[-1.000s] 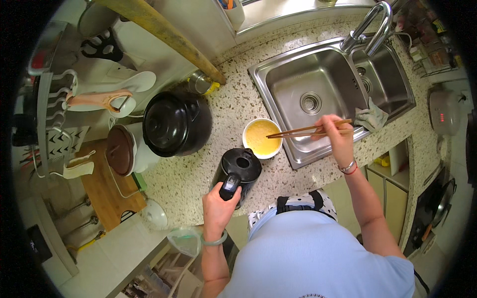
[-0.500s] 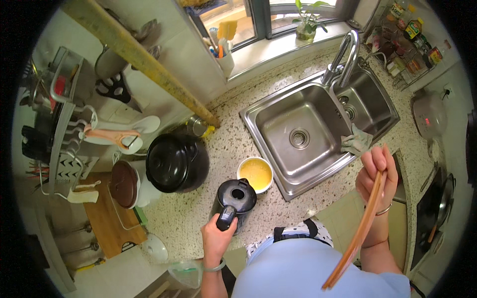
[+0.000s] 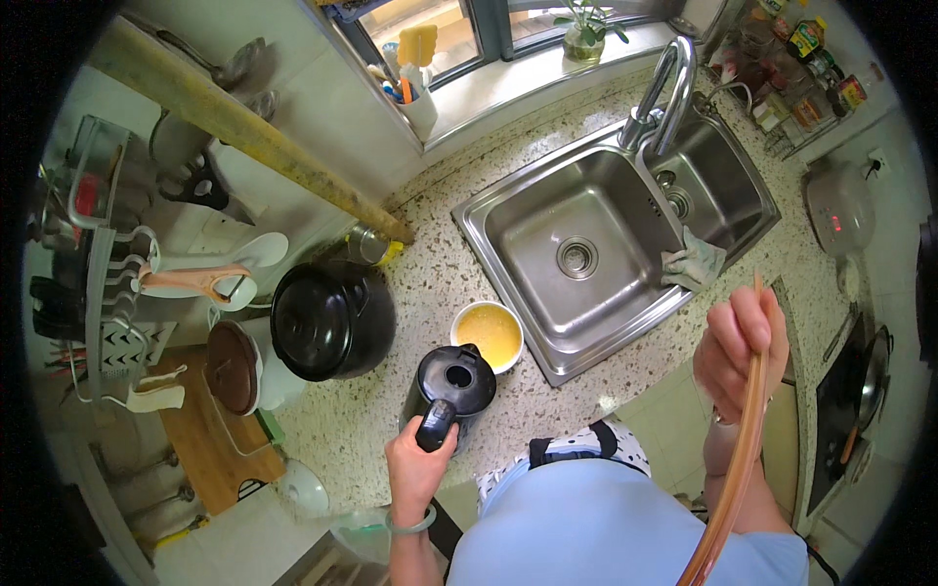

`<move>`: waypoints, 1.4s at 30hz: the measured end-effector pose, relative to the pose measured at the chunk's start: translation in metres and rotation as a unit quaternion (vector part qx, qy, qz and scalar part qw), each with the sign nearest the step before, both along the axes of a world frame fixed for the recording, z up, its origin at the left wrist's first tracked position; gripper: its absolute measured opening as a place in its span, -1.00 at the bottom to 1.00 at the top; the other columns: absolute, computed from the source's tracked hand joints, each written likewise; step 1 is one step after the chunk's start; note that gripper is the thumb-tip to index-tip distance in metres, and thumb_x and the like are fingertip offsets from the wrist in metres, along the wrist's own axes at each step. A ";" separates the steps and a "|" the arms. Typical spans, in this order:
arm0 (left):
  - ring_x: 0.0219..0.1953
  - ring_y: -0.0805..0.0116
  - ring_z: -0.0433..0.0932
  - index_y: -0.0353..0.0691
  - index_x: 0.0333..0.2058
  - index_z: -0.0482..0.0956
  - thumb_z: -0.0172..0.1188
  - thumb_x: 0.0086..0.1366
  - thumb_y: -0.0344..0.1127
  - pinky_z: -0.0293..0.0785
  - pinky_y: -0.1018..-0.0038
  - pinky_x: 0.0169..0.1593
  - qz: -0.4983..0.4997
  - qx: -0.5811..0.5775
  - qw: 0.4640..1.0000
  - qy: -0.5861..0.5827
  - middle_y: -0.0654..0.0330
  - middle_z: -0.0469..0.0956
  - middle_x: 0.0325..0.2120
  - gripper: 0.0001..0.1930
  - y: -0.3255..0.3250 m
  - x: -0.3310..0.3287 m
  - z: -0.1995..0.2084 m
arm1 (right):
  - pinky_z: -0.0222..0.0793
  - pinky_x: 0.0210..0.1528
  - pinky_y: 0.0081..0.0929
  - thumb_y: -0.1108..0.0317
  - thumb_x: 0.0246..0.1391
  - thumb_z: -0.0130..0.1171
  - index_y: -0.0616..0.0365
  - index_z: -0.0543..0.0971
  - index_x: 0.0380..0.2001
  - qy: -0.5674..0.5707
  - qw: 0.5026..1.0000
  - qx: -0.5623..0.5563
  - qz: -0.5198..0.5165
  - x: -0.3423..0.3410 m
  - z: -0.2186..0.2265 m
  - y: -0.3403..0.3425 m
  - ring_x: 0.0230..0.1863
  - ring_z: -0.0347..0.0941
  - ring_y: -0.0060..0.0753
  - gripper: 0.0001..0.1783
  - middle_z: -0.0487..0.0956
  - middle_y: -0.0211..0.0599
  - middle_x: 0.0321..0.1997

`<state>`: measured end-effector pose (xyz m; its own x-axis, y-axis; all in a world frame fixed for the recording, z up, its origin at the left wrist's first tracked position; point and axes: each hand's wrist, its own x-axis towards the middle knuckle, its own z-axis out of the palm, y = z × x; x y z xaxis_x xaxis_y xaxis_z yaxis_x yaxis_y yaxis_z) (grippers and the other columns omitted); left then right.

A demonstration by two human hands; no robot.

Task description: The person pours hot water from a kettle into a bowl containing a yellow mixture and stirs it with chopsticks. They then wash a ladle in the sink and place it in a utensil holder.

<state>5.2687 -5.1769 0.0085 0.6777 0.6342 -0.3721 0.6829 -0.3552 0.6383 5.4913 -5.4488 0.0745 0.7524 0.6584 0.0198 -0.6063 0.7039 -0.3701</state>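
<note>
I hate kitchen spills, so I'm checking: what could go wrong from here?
The kettle, gripped by the left hand, is right beside the bowl of yellow liquid; a bump might slop it. The chopsticks, in the right hand away from the bowl, could drip if wet.

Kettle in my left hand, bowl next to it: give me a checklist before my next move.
1. Left hand gripping the handle of the kettle: ok.
2. Right hand holding the chopsticks clear of the bowl: ok.
3. Bowl upright on the counter, yellow liquid inside: ok.
4. Gap between kettle and bowl: cannot tell; they overlap in this view.
5. Kettle's fill level: cannot tell; its inside is hidden.
6. Tap off: ok, no stream shows.
</note>
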 end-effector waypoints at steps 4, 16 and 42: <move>-0.62 0.48 0.40 -0.36 -0.45 0.55 0.42 0.05 -0.31 0.40 0.45 -0.47 -0.021 0.028 0.999 0.011 0.13 0.51 -0.67 -0.75 0.001 0.002 0.001 | 0.15 -0.86 -0.71 0.12 0.43 -0.29 0.12 0.34 -0.51 0.055 0.987 -0.124 -0.083 0.018 -0.012 -0.001 -0.88 0.04 -0.65 -0.55 0.26 -0.40 -0.64; -0.66 0.31 0.45 -0.37 -0.49 0.50 0.41 0.04 -0.32 0.41 0.40 -0.48 -0.051 0.063 0.996 0.026 0.02 0.52 -0.66 -0.73 0.004 -0.003 0.000 | 0.50 -0.56 -0.53 0.23 0.35 -0.04 0.26 0.52 -0.36 -0.126 0.899 -0.398 -0.137 0.009 -0.097 0.021 -0.60 0.55 -0.36 -0.68 0.54 -0.24 -0.53; -0.62 0.04 0.50 -0.36 -0.50 0.50 0.39 0.06 -0.25 0.43 0.32 -0.46 -0.130 0.094 0.980 0.120 -0.09 0.50 -0.64 -0.70 0.004 0.040 0.013 | 0.47 -0.41 -0.60 0.43 0.20 0.17 0.34 0.61 -0.34 -0.243 0.831 -0.499 -0.046 -0.016 -0.190 0.091 -0.47 0.56 -0.57 -0.84 0.63 -0.29 -0.42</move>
<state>5.3084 -5.1728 0.0216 0.7331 0.5245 -0.4329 0.6758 -0.6332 0.3773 5.4754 -5.3581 -0.1156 0.8630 0.4698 -0.1857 -0.1757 -0.0655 -0.9823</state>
